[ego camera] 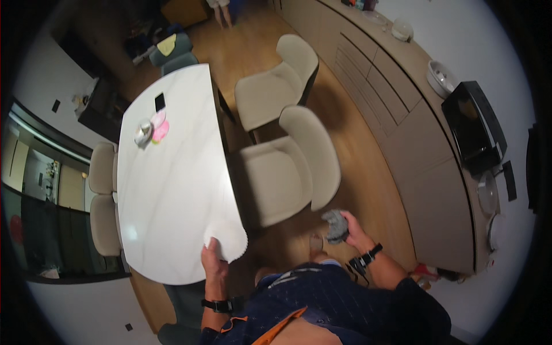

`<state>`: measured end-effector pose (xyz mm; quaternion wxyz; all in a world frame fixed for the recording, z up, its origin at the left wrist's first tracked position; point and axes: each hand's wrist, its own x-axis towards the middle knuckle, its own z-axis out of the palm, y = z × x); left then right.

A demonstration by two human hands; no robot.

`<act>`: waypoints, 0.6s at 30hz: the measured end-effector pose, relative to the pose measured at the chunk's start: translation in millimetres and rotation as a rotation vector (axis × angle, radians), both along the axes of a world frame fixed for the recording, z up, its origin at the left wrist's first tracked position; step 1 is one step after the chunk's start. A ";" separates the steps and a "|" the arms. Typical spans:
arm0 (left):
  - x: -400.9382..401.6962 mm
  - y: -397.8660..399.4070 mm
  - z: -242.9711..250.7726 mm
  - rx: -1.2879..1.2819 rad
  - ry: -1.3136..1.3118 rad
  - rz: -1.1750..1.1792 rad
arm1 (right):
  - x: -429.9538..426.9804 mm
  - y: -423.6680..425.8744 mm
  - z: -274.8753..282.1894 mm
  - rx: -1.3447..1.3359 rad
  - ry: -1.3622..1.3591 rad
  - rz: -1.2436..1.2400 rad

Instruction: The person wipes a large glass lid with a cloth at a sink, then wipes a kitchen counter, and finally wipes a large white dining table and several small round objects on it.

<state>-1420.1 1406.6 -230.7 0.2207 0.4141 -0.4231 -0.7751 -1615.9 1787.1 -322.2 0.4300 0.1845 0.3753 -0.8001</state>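
My left hand (pixel 214 260) grips a round white mat with a scalloped edge (pixel 232 240), thumb on top, at the near right edge of the white marble-patterned dining table (pixel 181 185). My right hand (pixel 357 232) is shut on a crumpled grey cloth (pixel 336 226), held over the wooden floor to the right of the table. On the table's far half lie a black smartphone (pixel 160 102) and pink round mats (pixel 160 129), beside a shiny silver-coloured pot or kettle (pixel 142 133).
Two beige chairs (pixel 276 181) stand along the table's right side, others at its left. A sideboard (pixel 431 185) on the right carries a black microwave oven (pixel 474 125), a white basin (pixel 441 78) and dishes. Another person's legs (pixel 223 16) show at the top.
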 end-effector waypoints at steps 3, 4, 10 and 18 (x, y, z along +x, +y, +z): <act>-57.3 41.3 10.4 0.089 0.000 -0.161 | -22.5 43.6 7.3 0.076 -0.013 -0.129; -71.4 48.3 10.5 0.083 0.012 -0.166 | -29.2 55.0 6.4 0.082 0.006 -0.173; -154.6 69.7 11.4 0.084 -0.006 -0.275 | -59.9 114.1 24.8 0.019 0.108 -0.218; -277.7 122.5 0.2 0.128 0.068 -0.404 | -76.8 200.4 18.8 0.191 -0.035 -0.456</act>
